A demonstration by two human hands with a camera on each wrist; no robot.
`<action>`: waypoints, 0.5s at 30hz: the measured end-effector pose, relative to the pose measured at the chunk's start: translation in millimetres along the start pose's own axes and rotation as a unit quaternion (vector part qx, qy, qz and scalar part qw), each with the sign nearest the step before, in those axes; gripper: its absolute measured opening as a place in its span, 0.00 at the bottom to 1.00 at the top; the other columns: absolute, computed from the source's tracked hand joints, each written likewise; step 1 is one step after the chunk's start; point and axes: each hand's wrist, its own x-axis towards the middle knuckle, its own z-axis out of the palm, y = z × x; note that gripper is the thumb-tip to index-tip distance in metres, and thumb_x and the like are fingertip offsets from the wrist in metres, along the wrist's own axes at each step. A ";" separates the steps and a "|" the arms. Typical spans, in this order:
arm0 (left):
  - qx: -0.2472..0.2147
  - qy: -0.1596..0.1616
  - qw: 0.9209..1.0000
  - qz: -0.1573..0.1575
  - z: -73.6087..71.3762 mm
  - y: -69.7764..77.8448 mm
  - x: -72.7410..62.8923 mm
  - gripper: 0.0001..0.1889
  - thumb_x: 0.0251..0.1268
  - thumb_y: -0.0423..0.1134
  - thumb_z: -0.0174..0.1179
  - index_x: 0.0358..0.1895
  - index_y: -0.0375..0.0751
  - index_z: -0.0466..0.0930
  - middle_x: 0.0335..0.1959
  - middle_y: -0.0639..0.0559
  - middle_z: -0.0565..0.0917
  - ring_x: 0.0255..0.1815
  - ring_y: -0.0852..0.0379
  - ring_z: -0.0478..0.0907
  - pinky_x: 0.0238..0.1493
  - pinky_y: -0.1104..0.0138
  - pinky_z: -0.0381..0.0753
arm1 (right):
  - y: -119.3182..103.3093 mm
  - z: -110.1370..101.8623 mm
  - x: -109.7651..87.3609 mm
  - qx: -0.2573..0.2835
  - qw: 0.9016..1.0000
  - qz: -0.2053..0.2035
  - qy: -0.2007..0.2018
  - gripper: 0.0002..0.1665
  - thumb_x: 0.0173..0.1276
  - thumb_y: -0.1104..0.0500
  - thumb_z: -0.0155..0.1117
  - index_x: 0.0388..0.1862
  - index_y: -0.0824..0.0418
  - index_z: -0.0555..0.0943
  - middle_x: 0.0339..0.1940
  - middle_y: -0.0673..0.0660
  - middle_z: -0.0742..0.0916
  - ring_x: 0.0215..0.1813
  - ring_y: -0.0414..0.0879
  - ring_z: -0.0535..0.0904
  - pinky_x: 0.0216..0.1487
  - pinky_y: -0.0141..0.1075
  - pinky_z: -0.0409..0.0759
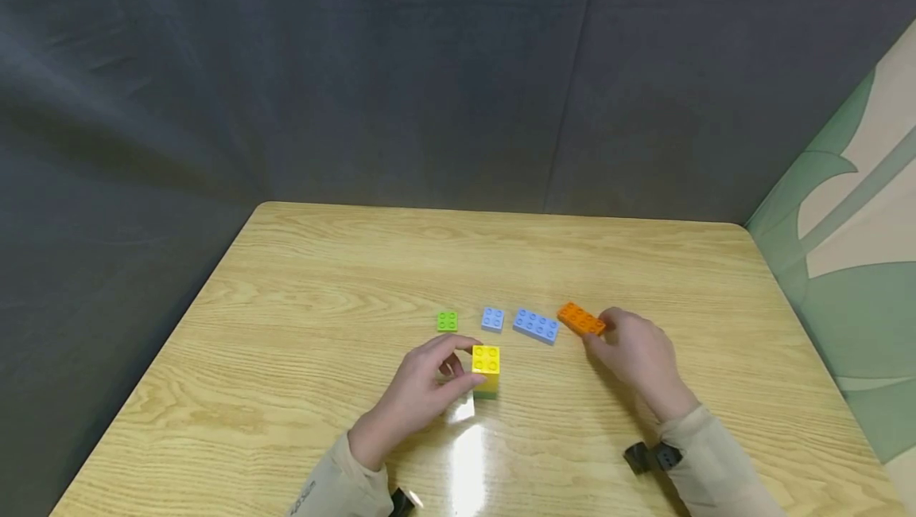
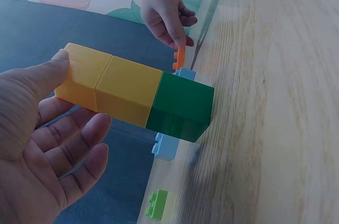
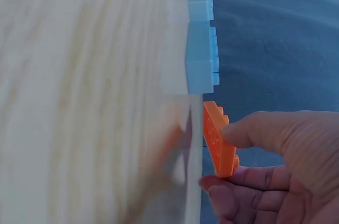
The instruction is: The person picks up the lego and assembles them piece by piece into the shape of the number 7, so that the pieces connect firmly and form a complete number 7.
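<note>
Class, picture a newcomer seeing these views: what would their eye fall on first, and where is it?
First, the yellow-and-green stack, held in the left hand near the front of the table. Next, the bright orange brick, pinched by the right hand to the stack's right. Then, beyond the stack, a lime brick, small blue brick and long blue brick in a rough row.

A pale wood-grained table (image 1: pixel 322 278) with rounded far corners reflects a bright patch of glare (image 1: pixel 467 465) near its front. Dark blue-grey cloth (image 1: pixel 429 87), creased and seamed, stands behind it and along its left; on the right, a cream covering (image 1: pixel 851 223) bears green leaf shapes.
</note>
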 end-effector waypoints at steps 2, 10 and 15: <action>0.000 0.000 1.000 0.001 0.1 -0.1 -0.1 0.20 0.61 0.45 0.67 0.55 0.44 0.78 0.44 0.57 0.82 0.34 0.65 0.77 0.38 0.69 0.81 | -0.6 -2.1 -1.0 0.013 1.000 0.001 0.001 0.23 0.61 0.54 0.69 0.48 0.71 0.80 0.41 0.68 0.86 0.29 0.52 0.78 0.25 0.43 0.76; 0.002 0.002 1.000 -0.001 0.3 0.6 -0.1 0.20 0.61 0.45 0.68 0.55 0.44 0.78 0.43 0.58 0.82 0.33 0.65 0.77 0.37 0.69 0.81 | -7.0 -11.4 -5.6 0.035 0.999 -0.014 0.025 0.22 0.61 0.57 0.67 0.49 0.71 0.79 0.44 0.68 0.85 0.22 0.42 0.73 0.20 0.35 0.70; 0.003 0.003 1.000 0.001 0.2 1.2 -0.2 0.20 0.60 0.44 0.68 0.55 0.44 0.78 0.43 0.57 0.82 0.33 0.64 0.77 0.37 0.69 0.81 | -11.2 -15.5 -8.3 0.042 0.998 -0.022 0.034 0.21 0.61 0.59 0.68 0.50 0.70 0.80 0.44 0.67 0.86 0.19 0.41 0.72 0.17 0.34 0.69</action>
